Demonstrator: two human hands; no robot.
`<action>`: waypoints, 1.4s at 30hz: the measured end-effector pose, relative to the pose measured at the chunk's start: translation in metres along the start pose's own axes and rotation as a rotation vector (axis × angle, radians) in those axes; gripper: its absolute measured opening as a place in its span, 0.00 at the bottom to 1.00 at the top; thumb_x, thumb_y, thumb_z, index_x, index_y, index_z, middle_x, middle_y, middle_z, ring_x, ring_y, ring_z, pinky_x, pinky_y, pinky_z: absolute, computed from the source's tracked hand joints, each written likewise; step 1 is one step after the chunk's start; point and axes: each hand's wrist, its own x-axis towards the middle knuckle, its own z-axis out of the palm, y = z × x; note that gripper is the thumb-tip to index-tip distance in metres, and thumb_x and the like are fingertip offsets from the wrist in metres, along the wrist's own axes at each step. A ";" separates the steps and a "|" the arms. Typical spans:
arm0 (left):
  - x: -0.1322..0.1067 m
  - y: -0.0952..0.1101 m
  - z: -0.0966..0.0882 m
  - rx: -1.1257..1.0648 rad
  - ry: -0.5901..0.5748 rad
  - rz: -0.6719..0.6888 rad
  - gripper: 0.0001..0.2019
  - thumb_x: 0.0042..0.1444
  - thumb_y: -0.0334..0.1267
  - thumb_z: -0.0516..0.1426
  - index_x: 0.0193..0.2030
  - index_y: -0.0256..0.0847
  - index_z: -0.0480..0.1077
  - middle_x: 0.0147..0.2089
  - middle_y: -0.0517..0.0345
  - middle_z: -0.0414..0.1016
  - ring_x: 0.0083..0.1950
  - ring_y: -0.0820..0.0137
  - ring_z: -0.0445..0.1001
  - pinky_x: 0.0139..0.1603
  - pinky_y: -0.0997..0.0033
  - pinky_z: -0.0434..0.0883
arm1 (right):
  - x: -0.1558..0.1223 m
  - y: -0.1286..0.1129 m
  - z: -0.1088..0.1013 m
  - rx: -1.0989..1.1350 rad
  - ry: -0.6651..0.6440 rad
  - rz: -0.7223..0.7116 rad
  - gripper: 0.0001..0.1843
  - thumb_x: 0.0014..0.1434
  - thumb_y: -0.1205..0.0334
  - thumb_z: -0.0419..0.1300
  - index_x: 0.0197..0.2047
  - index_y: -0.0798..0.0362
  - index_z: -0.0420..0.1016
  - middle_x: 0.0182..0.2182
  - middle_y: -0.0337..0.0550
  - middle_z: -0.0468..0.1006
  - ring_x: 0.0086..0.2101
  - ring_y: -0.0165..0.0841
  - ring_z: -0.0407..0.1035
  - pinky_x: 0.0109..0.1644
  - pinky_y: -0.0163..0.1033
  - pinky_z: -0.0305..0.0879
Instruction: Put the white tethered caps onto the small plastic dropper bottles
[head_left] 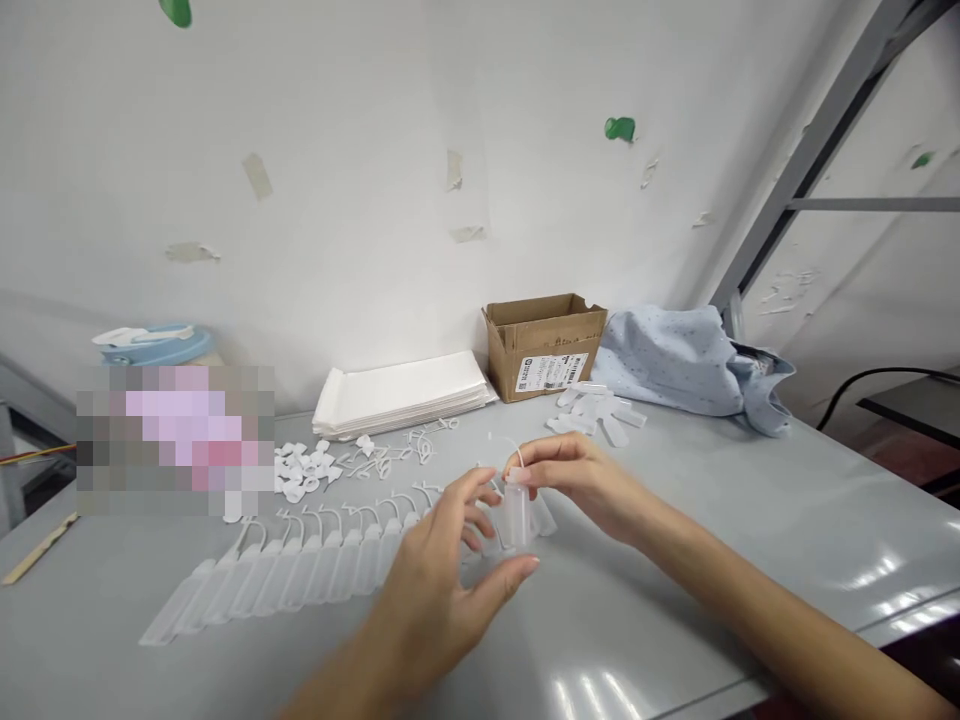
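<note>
My right hand (566,470) pinches the top of a small translucent plastic tube (517,515), and a thin white loop sticks up by its fingertips. The tube hangs upright over the table. My left hand (457,560) is open around its left side, with thumb and fingers apart; whether any fingertip touches the tube I cannot tell. Left of my hands lies a slanting row of similar translucent tubes (300,570) with white cord loops (330,512) at their upper ends. A few more pieces lie partly hidden behind the held tube.
On the grey table (675,600) are white caps (304,470), loose white loops (390,455), a stack of white sheets (405,390), an open cardboard box (547,350), flat translucent pieces (600,410) and light-blue cloth (667,360). A pixelated patch hides the left side. A wooden stick (41,550) lies far left.
</note>
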 end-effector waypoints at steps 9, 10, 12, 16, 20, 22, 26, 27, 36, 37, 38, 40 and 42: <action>0.039 0.009 0.006 0.251 -0.125 0.373 0.20 0.58 0.31 0.58 0.56 0.44 0.58 0.56 0.48 0.67 0.60 0.60 0.64 0.58 0.55 0.68 | 0.003 -0.004 -0.037 -0.124 -0.034 0.050 0.05 0.49 0.67 0.61 0.27 0.55 0.80 0.23 0.37 0.72 0.28 0.29 0.62 0.37 0.36 0.59; 0.043 0.009 0.009 0.256 -0.146 0.371 0.20 0.58 0.31 0.58 0.55 0.44 0.59 0.56 0.48 0.67 0.60 0.59 0.64 0.57 0.54 0.68 | 0.003 -0.002 -0.039 -0.122 -0.037 0.056 0.06 0.48 0.67 0.61 0.28 0.55 0.80 0.23 0.37 0.72 0.28 0.29 0.62 0.37 0.35 0.59; 0.048 0.009 0.014 0.268 -0.179 0.365 0.19 0.57 0.30 0.58 0.53 0.44 0.60 0.55 0.48 0.67 0.59 0.59 0.64 0.56 0.55 0.69 | 0.003 0.000 -0.042 -0.108 -0.044 0.069 0.06 0.48 0.68 0.60 0.28 0.55 0.80 0.23 0.37 0.72 0.28 0.28 0.62 0.36 0.35 0.59; 0.050 0.010 0.026 0.284 -0.173 0.346 0.19 0.55 0.29 0.59 0.52 0.42 0.59 0.55 0.48 0.67 0.58 0.59 0.65 0.55 0.56 0.69 | 0.001 0.002 -0.048 -0.084 -0.008 0.069 0.06 0.48 0.67 0.60 0.28 0.56 0.80 0.24 0.38 0.73 0.28 0.28 0.62 0.36 0.35 0.60; 0.054 0.012 0.036 0.249 -0.102 0.264 0.18 0.53 0.27 0.58 0.49 0.41 0.58 0.52 0.48 0.68 0.55 0.59 0.67 0.53 0.55 0.70 | 0.000 0.003 -0.052 -0.099 0.019 0.079 0.07 0.49 0.65 0.60 0.29 0.56 0.80 0.26 0.40 0.74 0.28 0.28 0.63 0.36 0.36 0.61; 0.056 0.010 0.041 0.236 -0.099 0.212 0.18 0.52 0.28 0.59 0.47 0.41 0.58 0.49 0.49 0.68 0.53 0.59 0.67 0.50 0.55 0.71 | 0.001 0.005 -0.055 -0.131 0.035 0.100 0.07 0.50 0.63 0.60 0.28 0.56 0.80 0.26 0.40 0.74 0.28 0.28 0.64 0.36 0.36 0.62; 0.059 0.001 0.049 0.243 -0.119 0.097 0.16 0.49 0.30 0.59 0.43 0.42 0.58 0.45 0.52 0.66 0.47 0.61 0.70 0.43 0.58 0.73 | 0.003 0.010 -0.058 -0.349 0.075 0.161 0.10 0.52 0.61 0.59 0.29 0.57 0.79 0.24 0.41 0.74 0.27 0.29 0.66 0.33 0.36 0.63; 0.059 -0.001 0.051 0.253 -0.123 0.078 0.16 0.49 0.30 0.60 0.42 0.42 0.58 0.44 0.53 0.66 0.46 0.61 0.70 0.41 0.58 0.73 | 0.004 0.011 -0.059 -0.426 0.073 0.166 0.10 0.53 0.61 0.58 0.29 0.57 0.79 0.24 0.41 0.75 0.27 0.30 0.67 0.33 0.36 0.63; 0.055 -0.002 0.062 0.359 -0.195 0.029 0.17 0.47 0.33 0.61 0.40 0.42 0.58 0.40 0.54 0.68 0.48 0.58 0.69 0.42 0.58 0.72 | 0.002 0.012 -0.057 -0.831 0.115 0.058 0.10 0.54 0.67 0.55 0.31 0.57 0.78 0.25 0.43 0.79 0.28 0.34 0.71 0.31 0.37 0.62; 0.055 -0.002 0.062 0.363 -0.196 0.028 0.16 0.47 0.33 0.61 0.40 0.42 0.58 0.40 0.54 0.68 0.48 0.58 0.69 0.42 0.58 0.72 | 0.001 0.012 -0.058 -0.836 0.090 0.066 0.10 0.53 0.67 0.55 0.31 0.57 0.78 0.25 0.42 0.79 0.28 0.34 0.71 0.31 0.37 0.62; 0.054 -0.002 0.062 0.365 -0.195 0.030 0.16 0.47 0.33 0.61 0.40 0.42 0.58 0.40 0.54 0.68 0.48 0.58 0.69 0.42 0.58 0.72 | 0.001 0.012 -0.058 -0.842 0.071 0.069 0.09 0.53 0.67 0.56 0.31 0.57 0.79 0.26 0.42 0.79 0.28 0.34 0.71 0.31 0.37 0.62; 0.054 -0.002 0.062 0.369 -0.194 0.034 0.16 0.48 0.33 0.61 0.40 0.42 0.58 0.41 0.54 0.68 0.48 0.58 0.69 0.41 0.59 0.72 | 0.000 0.014 -0.058 -0.853 0.048 0.072 0.09 0.53 0.67 0.57 0.33 0.57 0.79 0.27 0.43 0.79 0.29 0.33 0.71 0.31 0.36 0.62; 0.053 -0.002 0.061 0.376 -0.199 0.043 0.16 0.47 0.33 0.61 0.40 0.42 0.58 0.41 0.54 0.68 0.48 0.58 0.69 0.41 0.59 0.72 | 0.000 0.015 -0.058 -0.872 0.035 0.078 0.10 0.52 0.67 0.57 0.33 0.57 0.80 0.27 0.43 0.80 0.29 0.33 0.70 0.30 0.35 0.61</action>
